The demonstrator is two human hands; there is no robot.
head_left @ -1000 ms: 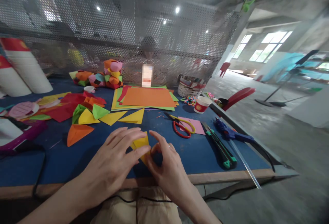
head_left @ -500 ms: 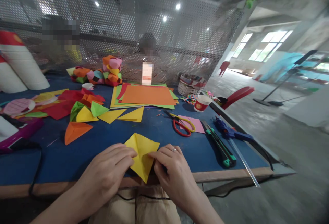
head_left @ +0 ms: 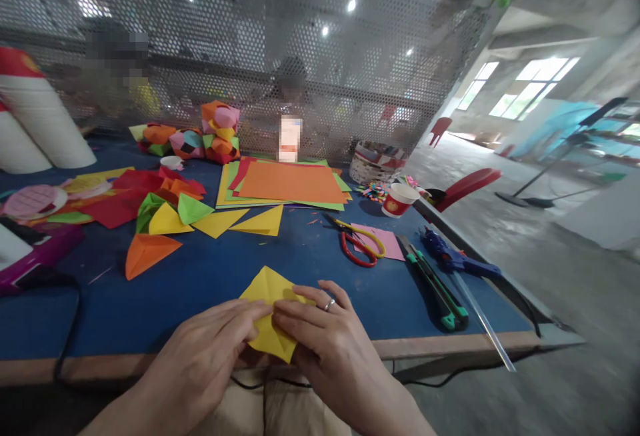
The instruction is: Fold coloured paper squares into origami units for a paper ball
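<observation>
Right hand [head_left: 333, 339] slid inward; yellow paper [head_left: 269, 333] points lengthwise away.

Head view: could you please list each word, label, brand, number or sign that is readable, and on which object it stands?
Nothing can be read.
Red-and-white cup: gold emblem, too small.
Tall white stack, left: gold mark on red, blurred.
Pale upright rectangle: pixelated.
Pink disc: faint marks, blurred.
Nearest yellow paper: no writing visible.
</observation>
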